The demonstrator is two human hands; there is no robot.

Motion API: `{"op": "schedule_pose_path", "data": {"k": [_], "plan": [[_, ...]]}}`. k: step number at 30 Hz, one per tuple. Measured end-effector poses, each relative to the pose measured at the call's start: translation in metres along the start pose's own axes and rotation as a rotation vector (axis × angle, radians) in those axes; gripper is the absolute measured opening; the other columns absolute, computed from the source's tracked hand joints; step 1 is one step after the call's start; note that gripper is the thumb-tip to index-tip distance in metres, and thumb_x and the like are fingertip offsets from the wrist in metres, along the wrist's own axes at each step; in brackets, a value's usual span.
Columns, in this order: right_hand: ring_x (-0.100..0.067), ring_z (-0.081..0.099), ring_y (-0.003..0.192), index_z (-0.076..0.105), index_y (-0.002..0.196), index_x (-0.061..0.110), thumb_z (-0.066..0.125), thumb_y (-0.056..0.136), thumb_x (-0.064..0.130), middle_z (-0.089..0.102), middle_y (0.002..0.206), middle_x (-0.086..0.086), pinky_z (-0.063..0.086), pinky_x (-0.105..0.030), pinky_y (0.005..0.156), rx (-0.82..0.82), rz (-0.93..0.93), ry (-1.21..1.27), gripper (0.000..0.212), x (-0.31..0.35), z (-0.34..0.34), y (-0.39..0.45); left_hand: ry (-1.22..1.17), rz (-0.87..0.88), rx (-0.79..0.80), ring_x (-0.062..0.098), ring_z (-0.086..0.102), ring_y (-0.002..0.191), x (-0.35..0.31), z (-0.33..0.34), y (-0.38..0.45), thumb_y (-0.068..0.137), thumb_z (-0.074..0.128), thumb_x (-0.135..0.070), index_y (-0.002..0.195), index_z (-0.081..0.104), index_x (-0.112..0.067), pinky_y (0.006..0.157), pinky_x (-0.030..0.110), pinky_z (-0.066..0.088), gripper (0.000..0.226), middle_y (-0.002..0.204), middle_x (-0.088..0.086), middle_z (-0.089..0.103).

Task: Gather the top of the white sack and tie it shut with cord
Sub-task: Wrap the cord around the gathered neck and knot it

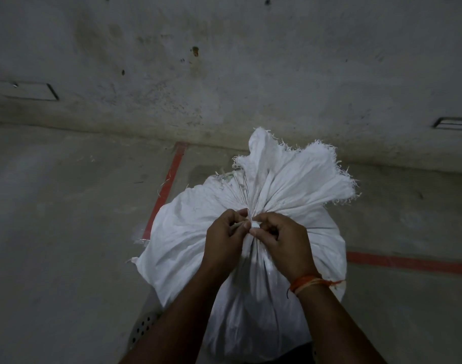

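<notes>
1. Left hand [226,236]: fingers curled, pinching the cord [254,225] at the neck.
2. Sack [188,232]: upright on the floor [67,232], centre-near; gathered top fans far-right.
3. Right hand [280,239]: fingers curled, pinching the cord beside the left.

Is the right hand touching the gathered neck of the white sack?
Touching. In the head view the right hand pinches the gathered neck of the white sack.
</notes>
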State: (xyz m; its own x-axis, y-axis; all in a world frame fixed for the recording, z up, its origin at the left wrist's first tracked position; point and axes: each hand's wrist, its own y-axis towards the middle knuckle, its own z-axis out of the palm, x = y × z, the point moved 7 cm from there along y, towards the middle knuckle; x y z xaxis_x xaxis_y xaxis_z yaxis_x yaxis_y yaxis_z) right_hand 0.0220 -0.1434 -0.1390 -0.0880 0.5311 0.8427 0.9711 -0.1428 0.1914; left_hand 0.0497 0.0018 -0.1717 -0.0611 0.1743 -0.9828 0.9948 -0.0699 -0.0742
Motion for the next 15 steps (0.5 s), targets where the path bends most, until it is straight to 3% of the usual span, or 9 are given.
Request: {"op": "schedule_pose_path", "data": {"k": [5, 9, 12, 15], "plan": [[0.001, 0.061, 0.061, 0.075, 0.083, 0.017, 0.083, 0.078, 0.024, 0.062, 0.058, 0.008, 0.044, -0.006, 0.062, -0.02, 0.034, 0.064, 0.012, -0.002, 0.005, 0.003, -0.016, -0.015, 0.0, -0.004, 0.07, 0.102, 0.0, -0.005, 0.0, 0.094, 0.065, -0.011, 0.09, 0.066, -0.003, 0.097, 0.036, 0.058, 0.009, 0.121, -0.006, 0.073], [-0.006, 0.059, 0.06, 0.068, 0.079, 0.02, 0.079, 0.078, 0.045, 0.062, 0.061, 0.002, 0.053, -0.025, 0.064, -0.03, 0.188, 0.237, 0.027, -0.018, 0.008, 0.006, -0.026, -0.098, 0.017, 0.01, 0.074, 0.097, -0.003, -0.008, 0.001, 0.087, 0.07, -0.022, 0.082, 0.072, -0.011, 0.091, 0.042, 0.059, 0.013, 0.105, -0.006, 0.078], [-0.016, 0.067, 0.067, 0.063, 0.083, 0.012, 0.07, 0.082, 0.053, 0.069, 0.07, -0.009, 0.057, -0.039, 0.07, -0.283, 0.407, 0.378, 0.042, -0.039, -0.006, 0.002, 0.072, -0.11, -0.016, 0.016, 0.073, 0.089, -0.012, -0.016, 0.006, 0.092, 0.065, -0.036, 0.089, 0.075, -0.016, 0.087, 0.044, 0.059, 0.023, 0.091, -0.001, 0.078], [-0.019, 0.062, 0.068, 0.058, 0.095, 0.002, 0.07, 0.076, 0.055, 0.065, 0.08, -0.004, 0.05, -0.034, 0.067, -0.451, 0.592, 0.421, 0.057, -0.062, -0.016, -0.001, 0.211, -0.048, -0.048, 0.012, 0.073, 0.092, -0.022, -0.024, 0.02, 0.084, 0.062, -0.058, 0.106, 0.068, -0.021, 0.091, 0.043, 0.058, 0.043, 0.101, -0.004, 0.076]]}}
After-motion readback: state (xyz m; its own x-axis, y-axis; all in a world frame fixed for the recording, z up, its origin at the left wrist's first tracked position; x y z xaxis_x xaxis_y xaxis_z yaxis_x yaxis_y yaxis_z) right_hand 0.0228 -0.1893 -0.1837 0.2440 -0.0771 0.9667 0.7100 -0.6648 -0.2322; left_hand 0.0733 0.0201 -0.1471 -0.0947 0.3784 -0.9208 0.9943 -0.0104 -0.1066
